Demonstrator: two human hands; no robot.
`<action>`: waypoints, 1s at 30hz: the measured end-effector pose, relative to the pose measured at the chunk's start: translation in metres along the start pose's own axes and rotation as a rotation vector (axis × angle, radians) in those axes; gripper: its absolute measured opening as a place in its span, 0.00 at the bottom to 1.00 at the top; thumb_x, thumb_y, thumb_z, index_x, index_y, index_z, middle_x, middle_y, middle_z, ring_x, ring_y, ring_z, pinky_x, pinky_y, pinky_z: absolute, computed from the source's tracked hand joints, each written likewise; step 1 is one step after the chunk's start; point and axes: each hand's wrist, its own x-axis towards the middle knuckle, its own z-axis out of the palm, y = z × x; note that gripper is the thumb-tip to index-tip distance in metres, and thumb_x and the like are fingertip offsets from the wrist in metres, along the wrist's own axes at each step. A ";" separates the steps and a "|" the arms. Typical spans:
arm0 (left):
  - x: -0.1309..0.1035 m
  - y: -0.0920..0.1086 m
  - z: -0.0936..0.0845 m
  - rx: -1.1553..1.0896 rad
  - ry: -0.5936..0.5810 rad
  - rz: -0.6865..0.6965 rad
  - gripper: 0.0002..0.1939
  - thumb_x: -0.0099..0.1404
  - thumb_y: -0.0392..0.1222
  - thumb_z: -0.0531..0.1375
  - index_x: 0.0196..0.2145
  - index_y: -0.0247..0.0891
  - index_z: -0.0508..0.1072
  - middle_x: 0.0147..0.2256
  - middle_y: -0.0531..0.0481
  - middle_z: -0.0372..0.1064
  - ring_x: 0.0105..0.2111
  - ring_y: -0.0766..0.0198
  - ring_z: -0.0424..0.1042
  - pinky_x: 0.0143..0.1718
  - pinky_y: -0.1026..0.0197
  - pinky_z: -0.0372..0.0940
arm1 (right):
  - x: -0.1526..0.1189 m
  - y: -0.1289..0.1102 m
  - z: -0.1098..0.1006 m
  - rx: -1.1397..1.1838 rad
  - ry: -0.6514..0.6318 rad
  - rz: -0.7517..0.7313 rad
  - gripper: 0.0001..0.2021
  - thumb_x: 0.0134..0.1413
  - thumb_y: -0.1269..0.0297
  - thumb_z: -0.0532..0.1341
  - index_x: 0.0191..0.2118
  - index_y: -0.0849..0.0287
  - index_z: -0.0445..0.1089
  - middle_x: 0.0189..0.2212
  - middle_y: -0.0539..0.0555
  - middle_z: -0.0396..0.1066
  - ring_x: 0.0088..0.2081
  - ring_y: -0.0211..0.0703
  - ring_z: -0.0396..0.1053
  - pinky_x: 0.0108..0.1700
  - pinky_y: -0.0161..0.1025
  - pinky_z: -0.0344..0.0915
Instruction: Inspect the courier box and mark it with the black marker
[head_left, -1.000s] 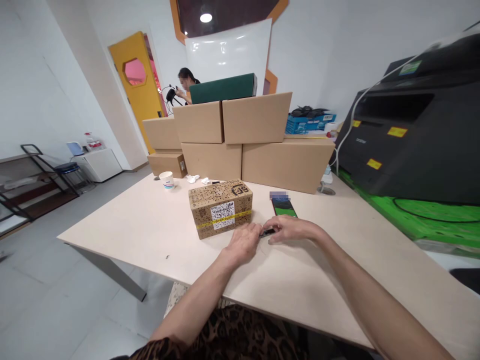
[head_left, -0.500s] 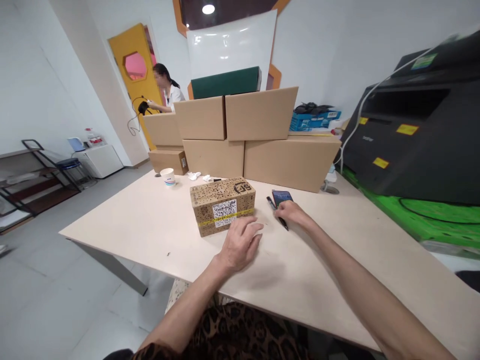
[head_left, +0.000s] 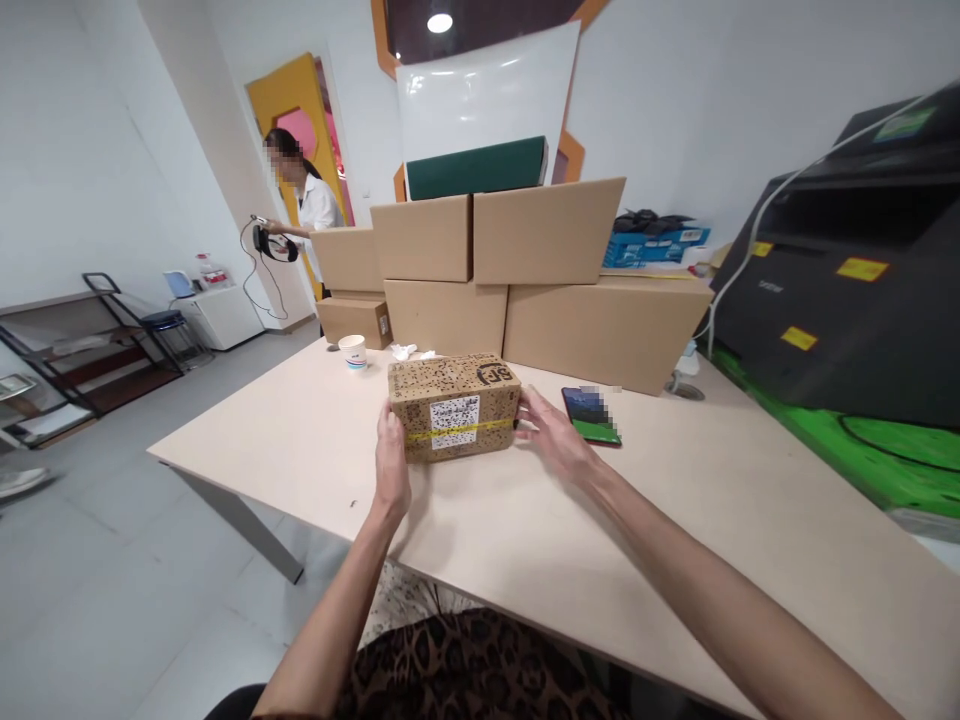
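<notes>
A small cardboard box (head_left: 493, 412) with speckled print, a white label and a yellow strip round it stands in front of me on the table (head_left: 465, 540). My left hand (head_left: 391, 455) presses flat along its left end. At the right end are the fingers of my right hand (head_left: 553, 432), partly bent against the side, so the box is held between both hands. A small dark spot shows by the right fingertips; I cannot make out what it is. To the right of that hand lies a phone (head_left: 589, 412) with its screen lit. No pen is visible now.
Large cardboard boxes (head_left: 540, 235) are stacked along the far edge, a green box (head_left: 476, 170) on top. A paper cup (head_left: 352, 354) and crumpled tissue (head_left: 403, 352) stand back left. A black printer (head_left: 840, 250) is at right. A person (head_left: 316, 208) stands behind.
My left hand has gone from the box's front to its left end. My right hand has left the phone and come to the right end. The pen is gone from the table.
</notes>
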 end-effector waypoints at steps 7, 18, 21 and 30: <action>-0.010 0.050 -0.002 0.395 -0.233 0.639 0.23 0.79 0.56 0.49 0.65 0.55 0.72 0.66 0.49 0.70 0.73 0.49 0.56 0.76 0.32 0.27 | -0.016 0.016 -0.003 0.321 0.085 0.265 0.20 0.64 0.40 0.61 0.48 0.49 0.77 0.44 0.54 0.82 0.42 0.51 0.78 0.40 0.46 0.74; -0.007 0.033 0.016 -0.180 -0.316 -0.226 0.53 0.55 0.60 0.75 0.70 0.40 0.60 0.65 0.33 0.67 0.65 0.37 0.67 0.66 0.36 0.64 | -0.018 0.029 -0.018 0.349 0.315 0.225 0.16 0.51 0.45 0.71 0.40 0.49 0.78 0.43 0.50 0.81 0.44 0.49 0.75 0.38 0.43 0.74; -0.003 0.031 0.005 -0.254 -0.424 -0.192 0.47 0.54 0.56 0.76 0.67 0.44 0.67 0.67 0.38 0.66 0.66 0.40 0.66 0.65 0.41 0.66 | -0.016 0.022 -0.022 0.378 0.286 0.152 0.22 0.50 0.39 0.70 0.44 0.47 0.76 0.46 0.51 0.81 0.50 0.53 0.75 0.41 0.45 0.74; 0.000 0.015 -0.008 -0.185 -0.534 -0.437 0.43 0.59 0.71 0.67 0.66 0.49 0.69 0.67 0.39 0.65 0.64 0.40 0.67 0.56 0.43 0.70 | -0.023 -0.006 -0.028 0.357 0.219 0.040 0.21 0.54 0.38 0.67 0.47 0.44 0.72 0.53 0.52 0.77 0.55 0.56 0.74 0.47 0.51 0.77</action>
